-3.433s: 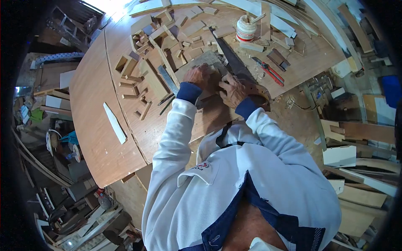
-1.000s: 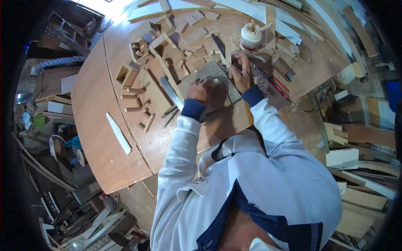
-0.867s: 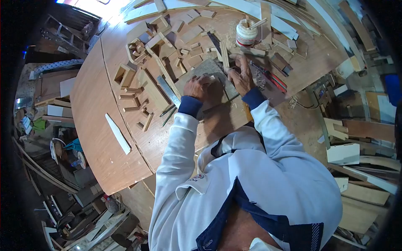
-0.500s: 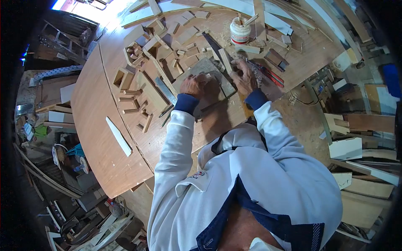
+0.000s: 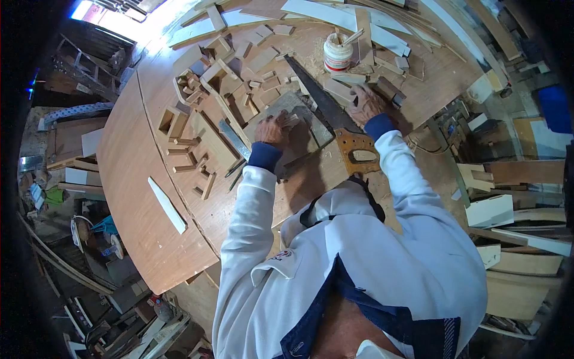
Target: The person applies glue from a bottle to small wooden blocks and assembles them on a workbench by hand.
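Note:
My left hand (image 5: pixel 272 129) is closed around a small pale wood piece (image 5: pixel 291 120) over the left part of a grey slab (image 5: pixel 304 122). To the right, my right hand (image 5: pixel 366 105) rests at a wood block (image 5: pixel 338 90), beside the saw blade; whether it grips anything is too unclear to tell. Between the hands lies a handsaw (image 5: pixel 355 147), its dark blade pointing up and left and its wooden handle toward my body. A metal-bladed tool (image 5: pixel 234 136) lies left of my left hand.
Many small wood blocks and frames (image 5: pixel 173 121) cover the table's middle left. A white tub (image 5: pixel 338 52) with sticks in it stands beyond my right hand. One white strip (image 5: pixel 167 204) lies at left. Long boards (image 5: pixel 320 13) line the far edge.
My right hand has moved right, away from the saw, and the wood block has shifted with it. The saw's blade and handle now show more fully. The view has shifted slightly.

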A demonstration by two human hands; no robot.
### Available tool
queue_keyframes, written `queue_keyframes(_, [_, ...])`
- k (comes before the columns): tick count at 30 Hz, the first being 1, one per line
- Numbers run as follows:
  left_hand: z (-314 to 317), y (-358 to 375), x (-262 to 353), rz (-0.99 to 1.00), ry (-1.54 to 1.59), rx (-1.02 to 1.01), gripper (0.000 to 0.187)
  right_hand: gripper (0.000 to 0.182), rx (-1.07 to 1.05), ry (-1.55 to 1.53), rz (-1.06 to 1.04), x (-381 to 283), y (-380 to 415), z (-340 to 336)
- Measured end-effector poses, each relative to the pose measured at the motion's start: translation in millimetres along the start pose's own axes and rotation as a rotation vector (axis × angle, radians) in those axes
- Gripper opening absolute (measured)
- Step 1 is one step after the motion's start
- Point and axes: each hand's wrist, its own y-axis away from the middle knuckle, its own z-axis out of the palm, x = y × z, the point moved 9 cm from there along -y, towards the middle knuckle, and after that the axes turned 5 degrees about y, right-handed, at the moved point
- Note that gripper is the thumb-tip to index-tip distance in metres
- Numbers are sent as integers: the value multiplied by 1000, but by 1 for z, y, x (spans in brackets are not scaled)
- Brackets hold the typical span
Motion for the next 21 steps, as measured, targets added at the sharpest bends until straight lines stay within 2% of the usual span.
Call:
queue_keyframes(2, [-1, -1, 2, -3, -21, -11, 38, 29, 165, -49, -115, 9, -11, 1])
queue_keyframes(3, [0, 0, 3, -4, -41, -28, 37, 29, 163, -52, -120, 8, -16, 0])
queue_keyframes(5, [-1, 1, 6, 43, -53, -21, 38, 27, 296, -13, -11, 19, -24, -14])
queue_keyframes(7, [1, 1, 9, 98, -61, -15, 39, 31, 380, 64, -48, 18, -33, -20])
queue_keyframes(9, [3, 0, 9, 114, -39, -13, 38, 32, 152, 228, 56, 30, -45, -1])
queue_keyframes(13, [2, 0, 11, 80, -1, -44, 36, 34, 6, 231, 88, 40, -54, 12])
queue_keyframes(16, [-1, 1, 12, 104, -7, 6, 33, 32, -121, 190, 135, 46, -51, 26])
queue_keyframes(18, [-2, 1, 12, 86, 24, 12, 31, 29, 233, 204, -33, 26, -37, -4])
queue_keyframes(21, [0, 1, 7, 79, 63, 44, 31, 27, 352, 93, -121, 14, -15, -27])
